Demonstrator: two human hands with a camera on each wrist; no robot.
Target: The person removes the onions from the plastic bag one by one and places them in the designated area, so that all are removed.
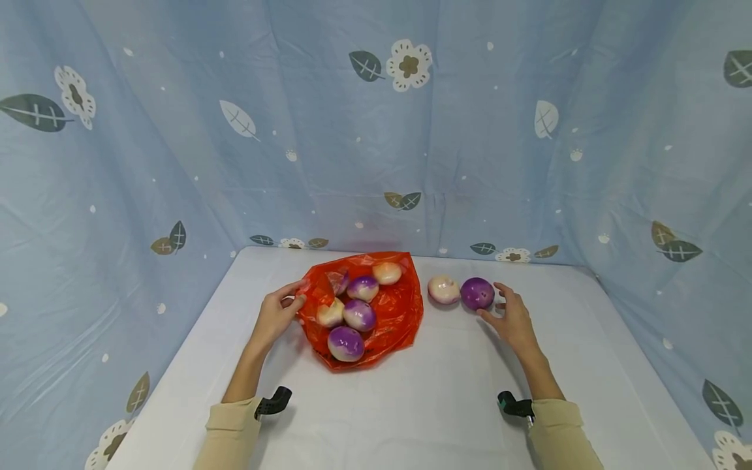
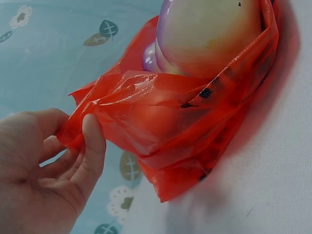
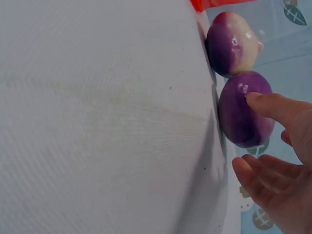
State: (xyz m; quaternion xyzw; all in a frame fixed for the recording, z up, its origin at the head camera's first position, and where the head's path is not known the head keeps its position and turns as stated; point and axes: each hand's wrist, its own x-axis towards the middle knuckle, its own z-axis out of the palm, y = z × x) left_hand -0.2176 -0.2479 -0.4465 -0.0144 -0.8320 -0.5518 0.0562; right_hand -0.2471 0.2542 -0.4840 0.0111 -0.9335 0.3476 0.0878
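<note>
A red plastic bag (image 1: 401, 320) lies spread with its mouth wide, holding several purple-and-white turnips (image 1: 360, 315). At its left edge my left hand (image 1: 277, 316) pinches the thin plastic between thumb and fingers; the left wrist view shows the pinched corner of the bag (image 2: 146, 117) pulled up a little. Right of the bag a pale turnip (image 1: 443, 289) and a purple turnip (image 1: 477, 294) sit side by side. My right hand (image 1: 512, 321) is beside the purple one, thumb and fingers spread apart. In the right wrist view the thumb overlaps this turnip (image 3: 243, 112); contact is unclear.
A white cloth covers the table (image 1: 435, 405). Blue patterned curtains (image 1: 329, 130) hang behind it and on both sides. Black wrist-worn devices (image 1: 274, 400) sit at both cuffs.
</note>
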